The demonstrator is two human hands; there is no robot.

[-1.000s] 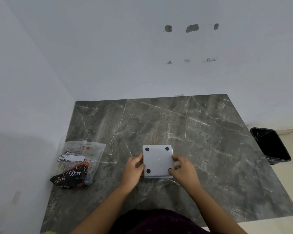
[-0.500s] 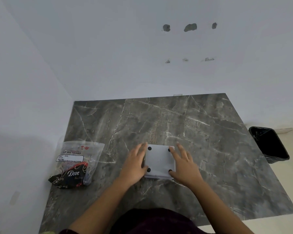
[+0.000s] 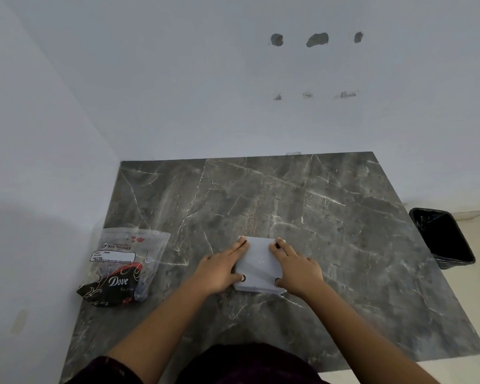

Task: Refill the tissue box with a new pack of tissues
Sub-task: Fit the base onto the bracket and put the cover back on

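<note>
1. Pressing down flat on the upside-down tissue box [image 3: 259, 263], that's what both hands are doing: left hand [image 3: 219, 273] on its left side, right hand [image 3: 298, 270] on its right, fingers stretched out along the top face, thumbs hooked at the near corners. Neither hand is curled around anything, they're open palms.
2. You can see the little black rubber feet peeking out by the fingers, so it's the base panel facing up. My guess is the step is popping or sliding that panel off.
3. Tip, for what it's worth: push evenly with both thumbs so the panel doesn't jam crooked, and keep the box pinned to the marble table [image 3: 344, 217] so it doesn't skate.
4. New pack of tissues [image 3: 119, 270] sits well off to the left near the wall, still in its bag, untouched.
5. Black bin [image 3: 444, 239] is on the floor past the right edge.
</note>
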